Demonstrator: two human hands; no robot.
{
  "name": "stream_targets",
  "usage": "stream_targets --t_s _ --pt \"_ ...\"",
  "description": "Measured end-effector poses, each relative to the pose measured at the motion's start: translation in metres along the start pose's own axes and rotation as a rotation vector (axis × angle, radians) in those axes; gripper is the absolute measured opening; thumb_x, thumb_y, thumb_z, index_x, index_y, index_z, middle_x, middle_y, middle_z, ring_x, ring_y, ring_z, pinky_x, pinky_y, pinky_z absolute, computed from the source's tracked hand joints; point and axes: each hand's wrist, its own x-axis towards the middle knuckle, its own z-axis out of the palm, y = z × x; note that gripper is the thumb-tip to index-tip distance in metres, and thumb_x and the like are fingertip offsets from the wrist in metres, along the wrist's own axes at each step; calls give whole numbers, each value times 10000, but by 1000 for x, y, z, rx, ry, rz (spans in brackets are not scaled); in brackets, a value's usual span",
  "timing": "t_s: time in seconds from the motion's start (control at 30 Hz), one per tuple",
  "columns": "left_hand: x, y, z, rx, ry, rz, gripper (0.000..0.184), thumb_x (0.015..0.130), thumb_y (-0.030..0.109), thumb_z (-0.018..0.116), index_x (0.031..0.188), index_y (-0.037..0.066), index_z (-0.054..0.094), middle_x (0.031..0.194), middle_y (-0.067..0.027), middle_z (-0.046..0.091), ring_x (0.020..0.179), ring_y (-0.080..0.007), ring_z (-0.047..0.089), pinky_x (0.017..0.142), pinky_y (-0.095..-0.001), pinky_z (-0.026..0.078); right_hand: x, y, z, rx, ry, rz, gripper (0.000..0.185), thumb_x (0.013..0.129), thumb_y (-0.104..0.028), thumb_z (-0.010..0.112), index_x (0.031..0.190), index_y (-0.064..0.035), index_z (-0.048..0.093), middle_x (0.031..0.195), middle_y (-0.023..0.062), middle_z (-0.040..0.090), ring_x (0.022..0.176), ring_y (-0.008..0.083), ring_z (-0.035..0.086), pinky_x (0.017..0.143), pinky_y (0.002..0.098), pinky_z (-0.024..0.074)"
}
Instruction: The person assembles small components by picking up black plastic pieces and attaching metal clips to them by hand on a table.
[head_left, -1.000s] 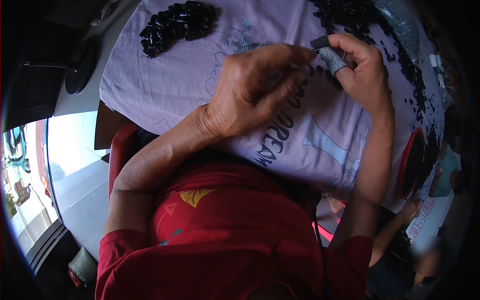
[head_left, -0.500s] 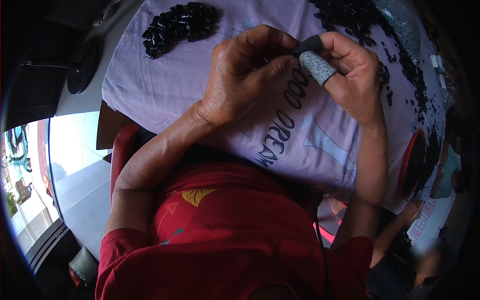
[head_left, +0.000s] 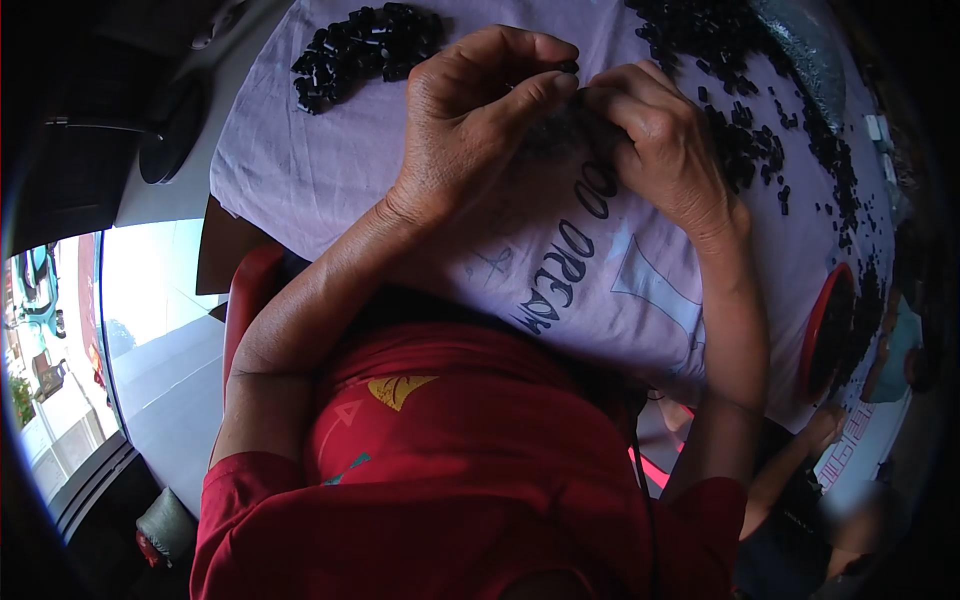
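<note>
My left hand (head_left: 465, 120) pinches a small black piece (head_left: 567, 68) between thumb and index finger, over the pink printed cloth (head_left: 300, 190). Close to its right, my right hand (head_left: 655, 140) is turned palm down with its fingers bent together; its fingertips are in shadow, and what they hold cannot be made out. A heap of small black pieces (head_left: 365, 50) lies beyond my left hand. More loose black pieces (head_left: 745, 145) are scattered just to the right of my right hand.
A larger black pile (head_left: 700, 30) and a clear plastic bag (head_left: 800, 55) are at the back right. A red-rimmed round container (head_left: 828, 330) stands at the right edge. Another person's arm (head_left: 795, 460) shows at the lower right.
My right hand has rolled from palm-showing to palm-down, hiding its grey and black finger covers. My left hand has moved slightly up; its fingertips are now a little apart from my right hand.
</note>
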Motion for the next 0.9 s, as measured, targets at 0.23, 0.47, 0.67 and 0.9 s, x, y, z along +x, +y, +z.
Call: stream_targets --t_s 0.23,0.47,0.67,0.9 --pt "-1 -4 -1 -17 -70 -37 227 917 40 694 1138 -4 664 1073 -54 701 1002 -100 653 898 -241 517 -1 -4 -3 95 -41 100 304 674 121 606 936 -19 671 886 108 672 878 299 666 782 394 554" --pt "-1 -7 -1 -36 -112 -28 211 917 23 686 1125 -10 670 1088 -57 699 1023 -101 640 906 -245 515 -3 -5 -20 504 -47 489 249 796 99 609 1019 2 663 894 84 675 790 167 665 715 286 530" --pt "-2 -7 -2 62 -165 -74 223 916 -7 672 1139 -6 659 1109 -54 682 1037 -107 634 911 -250 519 -2 -2 -22 751 126 315 242 864 73 612 1093 1 641 896 34 665 795 74 617 699 236 511" --pt "-4 -9 -1 7 -192 -96 228 902 -38 674 1124 -10 629 1061 -47 675 1012 -111 646 909 -256 526 -4 -12 -28 529 41 314 347 776 117 627 1086 -37 650 909 46 678 746 125 623 681 260 520"
